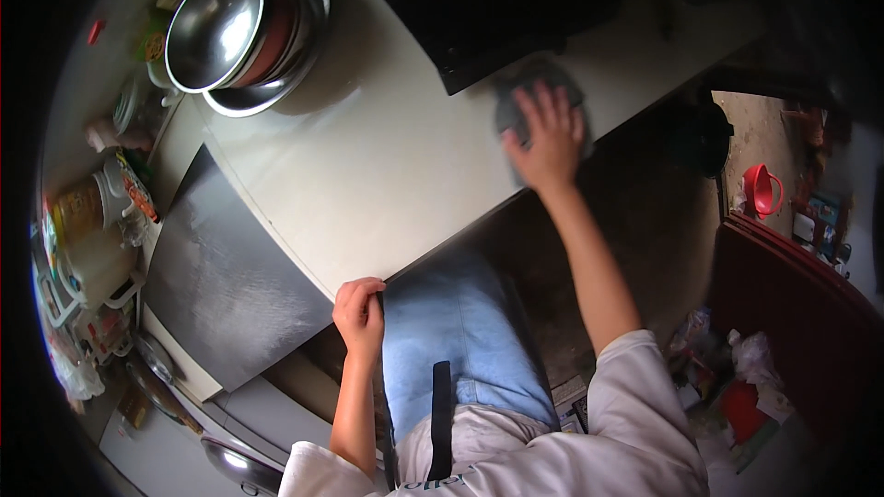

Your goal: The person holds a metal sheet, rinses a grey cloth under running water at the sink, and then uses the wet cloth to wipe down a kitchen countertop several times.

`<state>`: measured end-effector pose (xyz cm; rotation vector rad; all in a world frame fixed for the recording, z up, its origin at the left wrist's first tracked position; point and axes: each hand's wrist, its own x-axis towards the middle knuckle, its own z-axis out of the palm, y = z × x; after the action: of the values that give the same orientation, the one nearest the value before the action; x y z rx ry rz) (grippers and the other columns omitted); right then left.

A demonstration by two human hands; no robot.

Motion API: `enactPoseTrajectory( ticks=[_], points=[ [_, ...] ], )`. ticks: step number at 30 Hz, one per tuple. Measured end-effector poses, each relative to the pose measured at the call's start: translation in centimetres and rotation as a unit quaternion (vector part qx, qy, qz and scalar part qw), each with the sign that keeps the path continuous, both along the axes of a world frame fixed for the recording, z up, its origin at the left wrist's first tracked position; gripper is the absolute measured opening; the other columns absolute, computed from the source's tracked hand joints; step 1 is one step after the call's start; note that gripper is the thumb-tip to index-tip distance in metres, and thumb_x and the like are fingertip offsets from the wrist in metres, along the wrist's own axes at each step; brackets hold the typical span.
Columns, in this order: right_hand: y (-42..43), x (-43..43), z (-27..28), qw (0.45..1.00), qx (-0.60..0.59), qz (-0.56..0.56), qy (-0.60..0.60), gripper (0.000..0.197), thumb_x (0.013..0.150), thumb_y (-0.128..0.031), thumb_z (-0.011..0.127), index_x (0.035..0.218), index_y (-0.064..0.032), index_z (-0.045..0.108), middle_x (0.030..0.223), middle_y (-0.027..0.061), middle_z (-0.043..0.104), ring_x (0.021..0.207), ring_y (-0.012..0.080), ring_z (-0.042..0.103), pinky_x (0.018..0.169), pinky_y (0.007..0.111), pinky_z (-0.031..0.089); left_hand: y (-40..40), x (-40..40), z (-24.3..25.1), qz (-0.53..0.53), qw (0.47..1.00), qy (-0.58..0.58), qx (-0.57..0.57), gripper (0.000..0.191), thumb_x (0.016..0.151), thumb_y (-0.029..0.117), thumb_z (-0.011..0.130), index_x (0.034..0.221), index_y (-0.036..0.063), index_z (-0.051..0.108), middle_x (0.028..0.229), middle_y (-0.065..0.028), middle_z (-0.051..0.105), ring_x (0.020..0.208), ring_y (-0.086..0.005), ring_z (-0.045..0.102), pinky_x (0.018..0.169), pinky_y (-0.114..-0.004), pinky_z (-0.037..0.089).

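My right hand (pixel 549 138) lies with spread fingers on a dark grey cloth (pixel 512 114), pressing it against the pale countertop (pixel 359 172) near its front edge. Motion blurs both the hand and the cloth. Beyond them is the corner of a black, flat panel (pixel 476 34). At the near corner of the countertop, my left hand (pixel 358 314) curls its fingers over the edge. A grey, shiny panel (pixel 235 283) with smeary streaks is set into the surface just left of that hand.
Stacked metal bowls (pixel 214 31) stand at the far left of the countertop. Jars, a large plastic container (pixel 97 241) and packets crowd the left side. A lidded pan (pixel 238 462) sits at lower left. Plastic bags (pixel 756 359) lie at right by a dark red panel (pixel 787 310).
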<state>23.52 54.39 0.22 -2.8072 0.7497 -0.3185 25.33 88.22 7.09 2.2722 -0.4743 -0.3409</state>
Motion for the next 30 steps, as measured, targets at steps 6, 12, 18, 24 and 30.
enactPoseTrajectory(
  ticks=[6, 12, 18, 24, 30],
  points=[
    [-17.6, -3.1, -1.9, 0.979, -0.153, -0.126, -0.04, 0.05, 0.077, -0.036, 0.057, 0.125, -0.0222, 0.049, 0.13, 0.0105, 0.045, 0.118, 0.0329, 0.041, 0.094, 0.053, 0.033, -1.9, -2.1, -0.3, -0.057, 0.998, 0.006, -0.031, 0.021, 0.066, -0.013, 0.052, 0.075, 0.0036, 0.061, 0.08, -0.0084, 0.063, 0.076, -0.0246, 0.059, 0.068, -0.031, 0.047],
    [-10.3, -1.6, 1.9, 0.985, -0.092, -0.077, -0.122, 0.038, 0.075, -0.022, 0.056, 0.111, -0.0113, 0.056, 0.108, 0.0179, 0.055, 0.096, 0.0367, 0.051, 0.078, 0.046, 0.043, 0.4, -2.6, 0.0, -0.012, 1.0, 0.008, -0.001, 0.019, 0.068, -0.012, 0.052, 0.076, 0.0026, 0.061, 0.078, -0.0088, 0.063, 0.074, -0.0234, 0.06, 0.067, -0.03, 0.047],
    [4.0, -2.4, 3.2, 0.996, 0.042, 0.074, -0.011, 0.054, 0.07, -0.029, 0.06, 0.123, -0.0203, 0.05, 0.134, 0.0082, 0.04, 0.126, 0.0312, 0.034, 0.103, 0.052, 0.023, 1.4, -2.2, 0.4, 0.02, 1.0, 0.016, 0.008, 0.016, 0.072, -0.012, 0.051, 0.074, 0.0006, 0.06, 0.077, -0.0097, 0.062, 0.073, -0.023, 0.059, 0.067, -0.028, 0.047],
    [0.0, -2.2, 2.6, 0.991, 0.083, 0.107, -0.005, 0.056, 0.069, -0.031, 0.06, 0.124, -0.0283, 0.049, 0.139, 0.003, 0.037, 0.132, 0.0275, 0.027, 0.106, 0.052, 0.016, 1.4, -2.7, -0.1, 0.042, 0.998, 0.054, 0.006, 0.015, 0.074, -0.009, 0.051, 0.074, 0.0019, 0.061, 0.076, -0.0096, 0.063, 0.073, -0.0231, 0.06, 0.068, -0.029, 0.047],
    [-7.1, -1.5, 1.1, 0.998, 0.054, 0.023, -0.015, 0.049, 0.069, -0.031, 0.059, 0.117, -0.0234, 0.052, 0.137, 0.0018, 0.039, 0.131, 0.0232, 0.029, 0.108, 0.047, 0.015, -2.7, -1.2, 1.1, -0.142, 0.987, 0.065, 0.042, 0.013, 0.074, -0.007, 0.052, 0.074, 0.0025, 0.06, 0.074, -0.0101, 0.061, 0.072, -0.0267, 0.059, 0.064, -0.031, 0.046]
  ],
)
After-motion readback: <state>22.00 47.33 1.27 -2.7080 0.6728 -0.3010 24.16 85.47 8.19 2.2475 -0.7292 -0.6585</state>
